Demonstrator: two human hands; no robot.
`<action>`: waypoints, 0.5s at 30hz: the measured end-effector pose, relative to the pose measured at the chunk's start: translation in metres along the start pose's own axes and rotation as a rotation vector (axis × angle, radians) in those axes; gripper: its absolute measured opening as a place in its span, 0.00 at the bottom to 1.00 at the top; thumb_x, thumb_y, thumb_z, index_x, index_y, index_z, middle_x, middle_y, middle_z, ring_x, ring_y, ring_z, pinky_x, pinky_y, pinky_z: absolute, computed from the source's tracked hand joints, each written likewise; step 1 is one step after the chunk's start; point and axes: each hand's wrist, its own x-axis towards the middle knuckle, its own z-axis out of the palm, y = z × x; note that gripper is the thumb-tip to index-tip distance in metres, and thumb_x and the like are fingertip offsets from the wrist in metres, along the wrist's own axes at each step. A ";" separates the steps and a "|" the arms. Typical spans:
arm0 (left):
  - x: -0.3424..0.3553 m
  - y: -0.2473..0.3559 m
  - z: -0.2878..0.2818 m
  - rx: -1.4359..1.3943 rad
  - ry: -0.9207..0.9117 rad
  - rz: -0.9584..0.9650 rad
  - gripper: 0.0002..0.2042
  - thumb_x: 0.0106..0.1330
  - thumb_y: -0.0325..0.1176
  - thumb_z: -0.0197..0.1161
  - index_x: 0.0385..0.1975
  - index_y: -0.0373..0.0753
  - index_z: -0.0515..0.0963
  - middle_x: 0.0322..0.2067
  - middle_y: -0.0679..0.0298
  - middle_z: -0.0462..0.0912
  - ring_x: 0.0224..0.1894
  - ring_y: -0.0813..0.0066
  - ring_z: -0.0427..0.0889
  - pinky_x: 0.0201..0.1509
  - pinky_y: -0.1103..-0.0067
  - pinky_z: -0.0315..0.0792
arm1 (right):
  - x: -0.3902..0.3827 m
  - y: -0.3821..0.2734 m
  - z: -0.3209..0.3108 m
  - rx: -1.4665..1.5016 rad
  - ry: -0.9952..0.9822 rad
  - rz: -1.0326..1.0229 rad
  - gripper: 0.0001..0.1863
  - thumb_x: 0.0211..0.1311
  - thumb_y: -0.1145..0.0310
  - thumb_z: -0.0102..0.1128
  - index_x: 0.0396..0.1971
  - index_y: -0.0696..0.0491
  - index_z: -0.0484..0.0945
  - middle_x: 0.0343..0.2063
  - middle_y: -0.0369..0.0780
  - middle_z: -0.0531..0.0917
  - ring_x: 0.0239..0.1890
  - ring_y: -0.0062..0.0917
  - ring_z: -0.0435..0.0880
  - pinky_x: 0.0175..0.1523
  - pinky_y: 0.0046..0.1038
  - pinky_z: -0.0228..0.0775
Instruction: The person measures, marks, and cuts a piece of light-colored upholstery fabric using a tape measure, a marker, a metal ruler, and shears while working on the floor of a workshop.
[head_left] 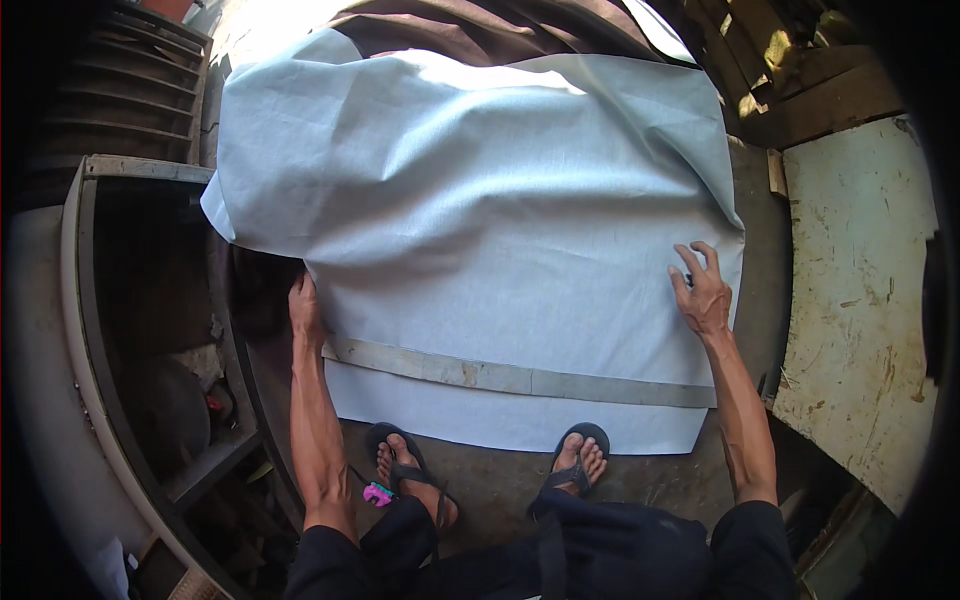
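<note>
Firstly, nearest the body, two dark sandals point(602, 436) stand on a grey, rough-looking floor point(490, 492), with a small pink item point(378, 494) beside the left foot. Just ahead lies the near edge of a pale sheet point(500, 260), smooth and faintly shiny. Across it runs a flat grey strip point(510, 378), long, straight-edged and marked with stains; near this strip the sheet is flat, while farther off it rises in soft folds and ridges.

The sheet lies between the two hands. The left hand point(304, 300) is closed on its left edge, fingertips partly hidden. The right hand point(706, 300) is over its right side, fingers spread and bent, thumb apart; a dark speck shows in that gap, too small to identify, and whether the hand has hold of it cannot be told.

To the left, an open cabinet point(150, 170) with worn, pale edges contains a round disc point(175, 415) and a red piece point(214, 404). To the right stands a pale board point(850, 280), its surface scuffed and chipped. Beyond the sheet, brown cloth point(450, 30) lies rumpled; a slatted rack point(140, 80) stands at far left.
</note>
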 end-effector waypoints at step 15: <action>0.032 0.019 0.011 1.116 -0.448 0.760 0.20 0.69 0.43 0.55 0.53 0.37 0.78 0.50 0.57 0.83 0.52 0.58 0.81 0.61 0.66 0.71 | 0.022 -0.048 0.066 -0.093 -0.128 -0.182 0.17 0.68 0.56 0.58 0.56 0.35 0.74 0.60 0.41 0.70 0.35 0.39 0.87 0.33 0.41 0.82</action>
